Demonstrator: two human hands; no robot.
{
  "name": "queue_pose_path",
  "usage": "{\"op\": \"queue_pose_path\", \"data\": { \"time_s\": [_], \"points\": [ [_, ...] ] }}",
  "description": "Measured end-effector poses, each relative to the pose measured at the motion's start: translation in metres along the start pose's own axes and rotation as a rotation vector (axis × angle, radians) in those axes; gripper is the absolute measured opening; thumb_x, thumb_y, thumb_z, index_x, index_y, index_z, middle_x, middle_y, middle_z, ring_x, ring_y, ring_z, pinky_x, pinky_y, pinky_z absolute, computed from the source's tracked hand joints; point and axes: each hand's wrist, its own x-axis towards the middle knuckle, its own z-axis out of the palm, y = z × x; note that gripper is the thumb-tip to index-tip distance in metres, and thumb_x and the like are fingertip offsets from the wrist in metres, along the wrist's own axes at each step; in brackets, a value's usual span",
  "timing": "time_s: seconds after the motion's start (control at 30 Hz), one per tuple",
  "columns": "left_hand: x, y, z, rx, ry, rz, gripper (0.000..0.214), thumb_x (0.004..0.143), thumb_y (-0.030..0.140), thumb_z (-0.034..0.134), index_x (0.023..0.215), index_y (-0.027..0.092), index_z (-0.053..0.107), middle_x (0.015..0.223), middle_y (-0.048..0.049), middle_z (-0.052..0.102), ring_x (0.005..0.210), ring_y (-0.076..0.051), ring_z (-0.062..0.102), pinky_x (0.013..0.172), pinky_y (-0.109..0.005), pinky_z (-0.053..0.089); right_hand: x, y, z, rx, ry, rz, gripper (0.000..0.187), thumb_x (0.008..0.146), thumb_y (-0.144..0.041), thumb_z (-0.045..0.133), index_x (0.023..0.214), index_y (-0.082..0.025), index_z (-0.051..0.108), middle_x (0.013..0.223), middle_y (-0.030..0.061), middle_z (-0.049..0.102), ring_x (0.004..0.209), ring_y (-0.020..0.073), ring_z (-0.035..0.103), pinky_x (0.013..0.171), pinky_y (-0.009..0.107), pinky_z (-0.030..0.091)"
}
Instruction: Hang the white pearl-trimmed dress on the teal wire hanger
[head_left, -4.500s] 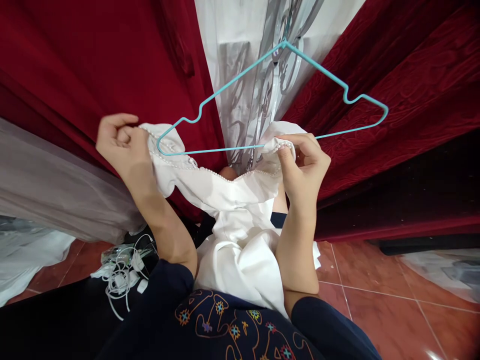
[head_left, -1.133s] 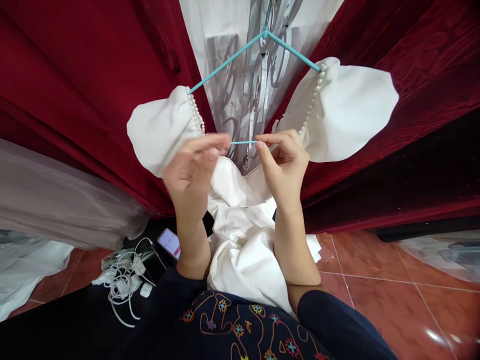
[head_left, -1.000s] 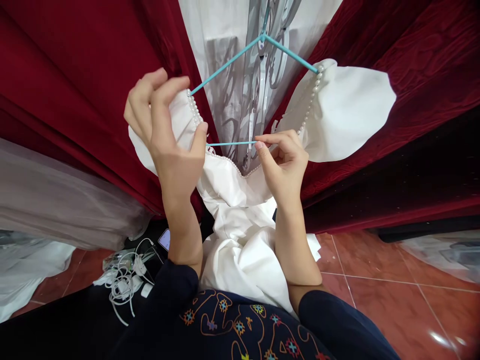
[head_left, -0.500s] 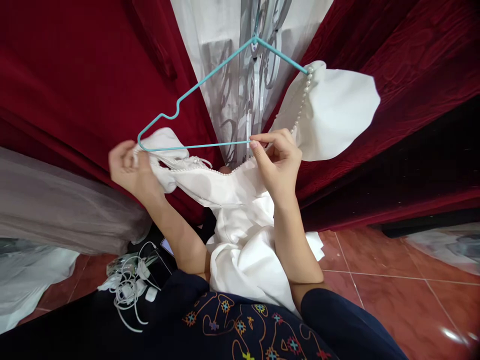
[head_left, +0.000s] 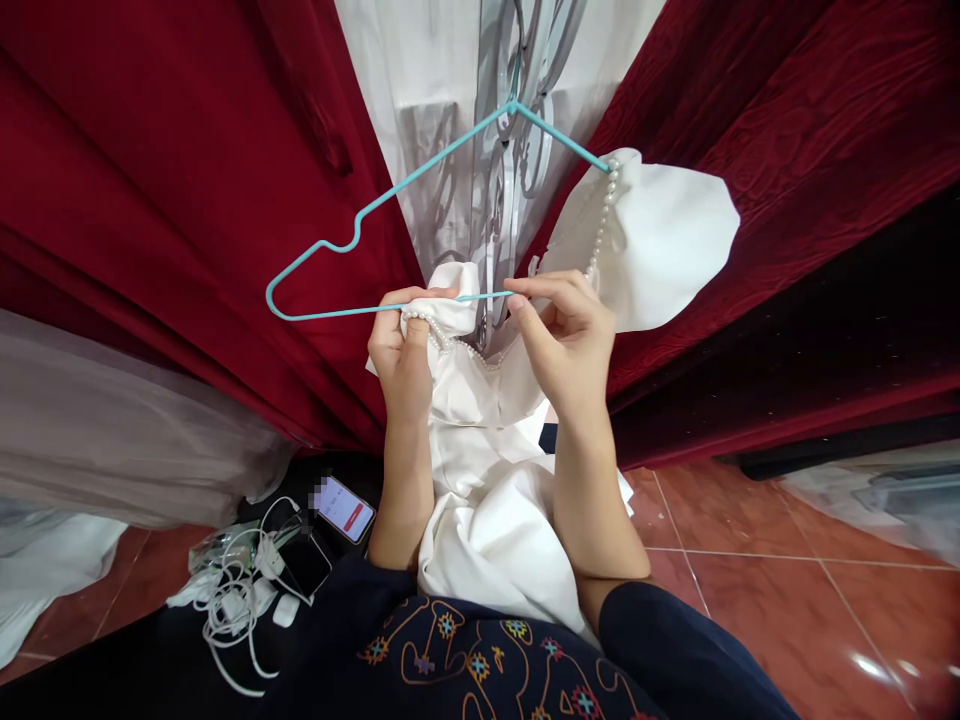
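A turquoise wire hanger (head_left: 352, 240) hangs in front of the curtains. A white dress (head_left: 487, 500) with a pearl-trimmed neckline drapes from it down over my lap. Its right puffed sleeve (head_left: 667, 245) sits on the hanger's right arm. The left arm of the hanger is bare. My left hand (head_left: 405, 345) is closed on the bunched left sleeve and pearl trim, just under the hanger's bottom bar. My right hand (head_left: 566, 335) pinches the bottom bar together with the neckline near the middle.
Dark red velvet curtains (head_left: 172, 170) flank a white patterned sheer (head_left: 480, 130). A phone (head_left: 345, 508) and tangled white cables and chargers (head_left: 240, 590) lie on the floor at left. Grey tulle (head_left: 112, 430) spreads at left. Red floor tiles (head_left: 750, 590) show at right.
The left sleeve has come off the hanger's left arm. My left hand pulled it down and left, then carried it bunched to the middle under the bar. My right hand stayed put.
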Motion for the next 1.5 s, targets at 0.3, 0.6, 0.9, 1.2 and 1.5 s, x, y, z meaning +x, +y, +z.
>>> {"op": "queue_pose_path", "data": {
  "time_s": [0.3, 0.6, 0.9, 1.2, 1.5],
  "points": [
    [0.006, 0.006, -0.001, 0.161, 0.062, 0.076, 0.013, 0.092, 0.015, 0.055, 0.095, 0.019, 0.068, 0.093, -0.0025, 0.076, 0.092, -0.018, 0.073, 0.089, -0.030, 0.057, 0.080, -0.021, -0.042, -0.483, -0.021, -0.242, 0.049, 0.078, -0.021, 0.084, 0.124, -0.028, 0.070, 0.127, 0.0068, 0.069, 0.124, 0.0276, 0.061, 0.106, 0.049, 0.051],
    [0.008, 0.009, -0.011, 0.186, 0.029, 0.107, 0.009, 0.095, 0.022, 0.056, 0.100, 0.020, 0.064, 0.094, -0.0038, 0.075, 0.090, -0.019, 0.072, 0.087, -0.031, 0.058, 0.129, 0.045, -0.104, -0.391, 0.227, -0.161, 0.016, 0.081, -0.012, 0.067, 0.084, -0.025, 0.076, 0.085, 0.0027, 0.074, 0.078, 0.0238, 0.072, 0.073, 0.044, 0.057],
    [0.006, -0.007, -0.008, 0.057, 0.001, 0.002, 0.013, 0.099, 0.033, 0.064, 0.102, 0.021, 0.065, 0.097, -0.0044, 0.077, 0.097, -0.021, 0.075, 0.093, -0.033, 0.059, 0.018, 0.027, -0.119, -0.285, -0.016, 0.004, 0.014, 0.090, -0.026, 0.067, 0.094, -0.032, 0.078, 0.091, -0.0022, 0.075, 0.087, 0.0226, 0.073, 0.080, 0.043, 0.059],
    [-0.001, -0.003, -0.007, 0.106, -0.044, -0.070, 0.024, 0.099, 0.046, 0.065, 0.104, 0.023, 0.065, 0.107, -0.0069, 0.076, 0.107, -0.023, 0.073, 0.100, -0.037, 0.057, 0.031, 0.009, -0.027, -0.147, -0.222, -0.110, 0.018, 0.094, -0.033, 0.069, 0.108, -0.025, 0.079, 0.105, 0.0034, 0.076, 0.087, 0.0147, 0.068, 0.071, 0.031, 0.050],
    [0.022, -0.023, -0.090, 0.415, 0.220, -0.118, 0.009, 0.077, 0.017, 0.074, 0.085, 0.016, 0.072, 0.076, 0.0010, 0.070, 0.070, -0.013, 0.065, 0.069, -0.026, 0.051, 0.017, 0.015, -0.029, -0.096, -0.080, -0.086, 0.011, 0.092, -0.032, 0.073, 0.094, -0.024, 0.079, 0.090, 0.0031, 0.072, 0.068, 0.0123, 0.055, 0.057, 0.030, 0.036]
  ]
}}
